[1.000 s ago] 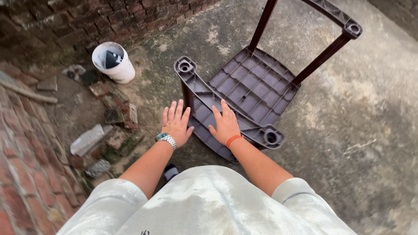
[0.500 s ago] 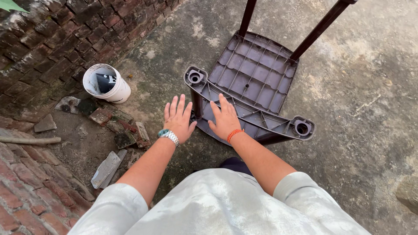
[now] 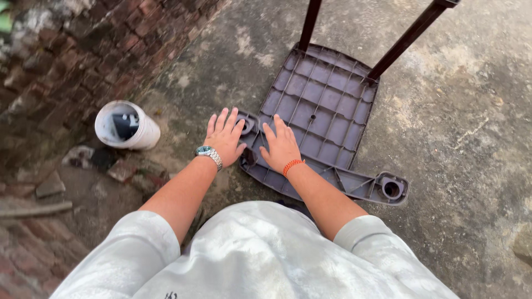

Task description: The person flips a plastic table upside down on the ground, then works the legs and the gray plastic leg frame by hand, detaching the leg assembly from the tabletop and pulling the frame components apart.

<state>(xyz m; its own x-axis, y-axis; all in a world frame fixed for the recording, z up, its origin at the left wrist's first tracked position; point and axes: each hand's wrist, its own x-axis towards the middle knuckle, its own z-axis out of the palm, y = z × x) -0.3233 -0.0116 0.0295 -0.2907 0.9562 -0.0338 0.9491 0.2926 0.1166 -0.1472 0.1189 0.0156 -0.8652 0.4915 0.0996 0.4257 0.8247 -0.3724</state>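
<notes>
White cloth of the person's shirt (image 3: 255,249) fills the bottom of the view, and both bare arms reach forward from it. The left hand (image 3: 224,138), with a watch (image 3: 209,153) at the wrist, is spread flat with fingers apart, grasping nothing, just beside the near left corner of the chair (image 3: 321,116). The right hand (image 3: 281,145), with an orange band (image 3: 292,165) at the wrist, is also flat and open, over the ribbed underside near the same corner; whether it presses on the plastic I cannot tell. The brown chair lies upside down on the concrete (image 3: 460,122), two legs (image 3: 407,37) pointing away. Left of the hands lies a white bucket (image 3: 126,126) on its side, near broken bricks (image 3: 130,171), with a brick wall (image 3: 83,50) beyond.
</notes>
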